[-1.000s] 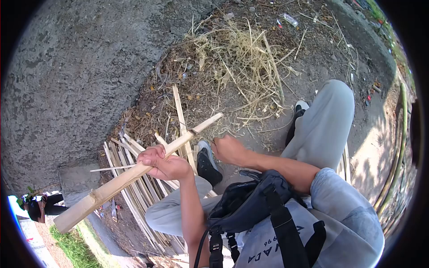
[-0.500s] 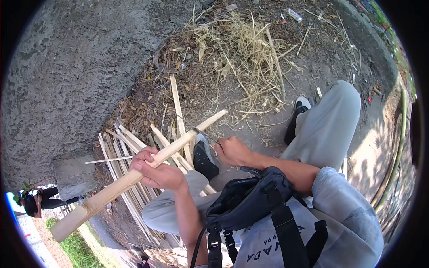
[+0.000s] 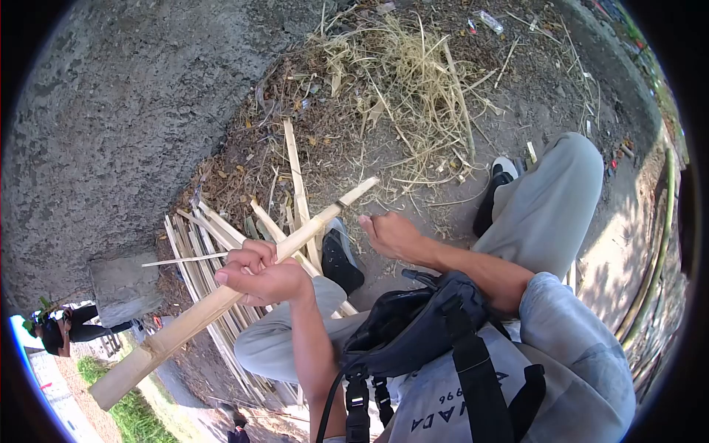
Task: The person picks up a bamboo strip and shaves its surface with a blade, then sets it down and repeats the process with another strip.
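Observation:
My left hand (image 3: 269, 272) is wrapped round a long, pale split-bamboo strip (image 3: 185, 325). The strip slants from the lower left up to a narrow tip in front of me, with a dark mark close to that tip. My right hand (image 3: 397, 236) is closed, just to the right of the strip's narrow end and apart from it. What its fingers hold, if anything, I cannot make out. Below my left hand lies a bundle of split strips (image 3: 214, 314), partly hidden by the held piece and my leg.
A heap of thin shavings (image 3: 413, 81) lies ahead on the dirt. A rough concrete slab (image 3: 133, 96) fills the upper left, with a grey block (image 3: 125, 284) below it. Long poles (image 3: 653, 258) lie at the right. Another person (image 3: 63, 332) is at the far left.
The strip and my left hand have shifted slightly right. My left thumb has lifted outward from the strip. My right hand has turned and moved slightly right and up.

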Available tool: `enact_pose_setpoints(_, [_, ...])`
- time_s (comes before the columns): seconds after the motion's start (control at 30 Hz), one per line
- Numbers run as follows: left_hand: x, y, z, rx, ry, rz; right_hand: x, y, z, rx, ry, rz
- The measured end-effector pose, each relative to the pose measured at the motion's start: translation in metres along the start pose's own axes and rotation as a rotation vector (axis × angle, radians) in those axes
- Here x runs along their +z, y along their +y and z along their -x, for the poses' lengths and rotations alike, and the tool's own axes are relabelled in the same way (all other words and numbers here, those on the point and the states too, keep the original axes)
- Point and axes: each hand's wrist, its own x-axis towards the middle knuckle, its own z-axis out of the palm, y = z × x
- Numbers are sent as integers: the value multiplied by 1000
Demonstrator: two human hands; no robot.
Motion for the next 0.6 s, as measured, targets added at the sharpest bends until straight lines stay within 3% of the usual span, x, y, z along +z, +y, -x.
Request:
enact_pose_setpoints(0.07, [-3,-4,0,-5,-25,35,3,-23,16,-127,124,-35])
enact_pose_setpoints(0.23, [-6,-5,-4,-15,31,8,21,7,0,-144,145,-7])
enact_pose_setpoints(0.47, [-9,-6,-8,-58,125,-37,12,-46,32,-230,179,13])
enact_pose_setpoints(0.6, [-3,-5,2,-21,95,-15,23,-15,21,-165,199,5])
